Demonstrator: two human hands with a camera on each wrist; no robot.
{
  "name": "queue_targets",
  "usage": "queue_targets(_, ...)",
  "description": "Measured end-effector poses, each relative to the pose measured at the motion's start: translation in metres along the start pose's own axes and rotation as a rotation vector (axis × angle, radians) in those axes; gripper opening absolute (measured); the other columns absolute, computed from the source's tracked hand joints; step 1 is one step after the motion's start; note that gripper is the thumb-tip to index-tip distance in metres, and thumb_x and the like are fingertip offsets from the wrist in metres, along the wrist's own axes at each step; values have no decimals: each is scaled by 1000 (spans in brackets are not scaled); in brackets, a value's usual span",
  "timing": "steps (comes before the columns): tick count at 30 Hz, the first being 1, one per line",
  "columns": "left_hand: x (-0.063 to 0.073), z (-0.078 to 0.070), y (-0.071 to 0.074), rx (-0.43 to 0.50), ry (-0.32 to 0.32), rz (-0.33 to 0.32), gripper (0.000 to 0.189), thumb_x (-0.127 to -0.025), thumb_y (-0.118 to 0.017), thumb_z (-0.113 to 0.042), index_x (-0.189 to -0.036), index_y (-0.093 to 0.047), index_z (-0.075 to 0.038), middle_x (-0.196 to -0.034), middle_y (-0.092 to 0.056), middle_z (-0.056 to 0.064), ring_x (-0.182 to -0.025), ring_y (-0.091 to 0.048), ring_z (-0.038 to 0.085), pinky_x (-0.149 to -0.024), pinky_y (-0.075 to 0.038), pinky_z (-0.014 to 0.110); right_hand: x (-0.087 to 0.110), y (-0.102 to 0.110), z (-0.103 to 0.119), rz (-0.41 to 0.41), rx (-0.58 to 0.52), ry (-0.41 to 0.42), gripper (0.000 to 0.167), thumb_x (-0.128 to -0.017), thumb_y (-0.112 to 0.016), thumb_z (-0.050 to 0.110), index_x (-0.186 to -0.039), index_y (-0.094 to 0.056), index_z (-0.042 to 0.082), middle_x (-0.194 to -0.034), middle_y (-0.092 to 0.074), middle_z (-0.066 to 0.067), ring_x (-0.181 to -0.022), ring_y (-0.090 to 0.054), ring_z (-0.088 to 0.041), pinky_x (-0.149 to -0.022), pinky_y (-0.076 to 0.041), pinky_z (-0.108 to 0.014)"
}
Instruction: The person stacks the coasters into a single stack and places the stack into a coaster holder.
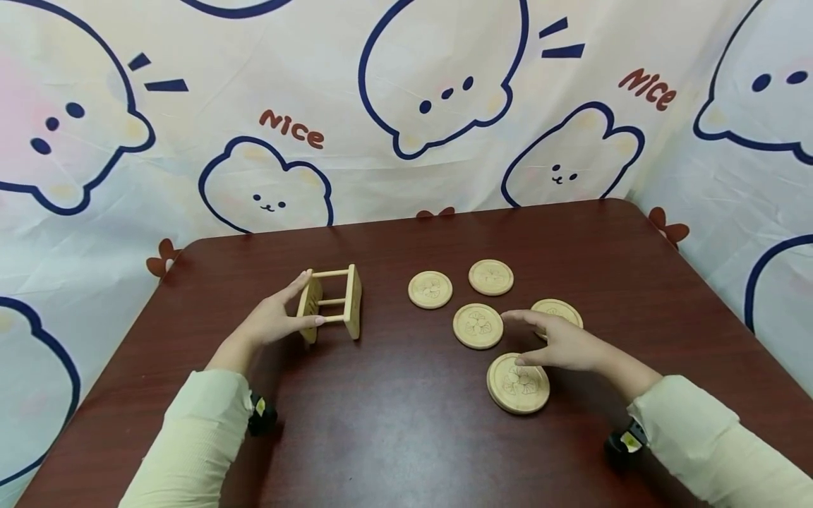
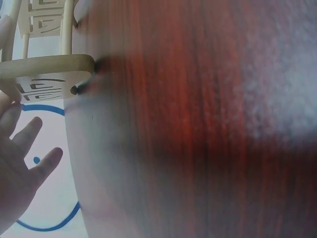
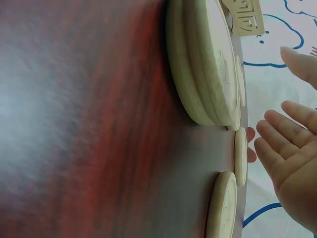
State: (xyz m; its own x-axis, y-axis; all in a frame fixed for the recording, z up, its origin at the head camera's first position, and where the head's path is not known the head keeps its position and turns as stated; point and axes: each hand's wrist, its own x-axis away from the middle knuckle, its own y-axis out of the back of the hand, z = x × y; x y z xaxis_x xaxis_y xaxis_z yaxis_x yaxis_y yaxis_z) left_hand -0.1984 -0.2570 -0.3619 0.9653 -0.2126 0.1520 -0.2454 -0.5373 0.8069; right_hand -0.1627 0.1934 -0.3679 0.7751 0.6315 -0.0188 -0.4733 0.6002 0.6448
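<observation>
My left hand [image 1: 269, 321] grips a small wooden coaster rack [image 1: 353, 303] by its near-left side panel, thumb at the front rod and fingers at the panel's back edge. In the left wrist view, cut-out patterns show on the rack [image 2: 44, 67], and some fingers are spread off it. Above the coasters hovers my right hand [image 1: 568, 342], fingers extended and holding nothing. Beneath its thumb lies a stack of two round wooden coasters [image 1: 518, 391]. One coaster [image 1: 562, 309] is partly hidden by the hand; another coaster [image 1: 476, 328] lies by its fingertips.
Farther back on the dark wooden table [image 1: 381, 423] lie two more coasters, a left coaster [image 1: 430, 290] and a right coaster [image 1: 491, 277]. A cloth with cartoon drawings [image 1: 394, 176] hangs behind the table's far edge and along its sides.
</observation>
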Motion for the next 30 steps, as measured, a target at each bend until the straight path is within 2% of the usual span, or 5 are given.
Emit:
queue_targets(7, 0, -1, 0, 12, -6, -6, 97, -66, -62, -58, -139, -8, -27, -143, -9, 3, -124, -19, 36, -92, -23, 55, -15, 4, -2, 16, 14, -28, 61, -75, -68, 15, -125, -39, -2, -124, -42, -19, -118, -31, -35, -89, -28, -54)
queue_targets(13, -1, -1, 1, 7, -14, -10, 97, -66, -62, -58, -139, -8, -27, -143, -9, 3, -124, -18, 36, -92, -22, 55, -28, 4, -7, 25, 31, -42, 65, -73, -69, 23, -126, -39, 0, -125, -43, -17, -117, -35, -31, -92, -29, -47)
queue_targets(23, -2, 0, 0, 8, -28, -8, 97, -65, -62, -59, -140, -9, -25, -143, -9, 3, -125, -18, 35, -93, -21, 54, -45, -1, -21, 34, 76, -16, 67, -71, -71, 21, -127, -39, 2, -126, -42, -14, -117, -36, -27, -92, -30, -43)
queue_targets(30, -1, 2, 0, 22, -9, -8, 97, -65, -62, -58, -140, -8, -26, -143, -9, 3, -125, -17, 35, -93, -21, 54, -55, -7, -24, 48, 119, -22, 70, -69, -73, 24, -127, -40, 4, -126, -42, -12, -117, -35, -28, -93, -28, -44)
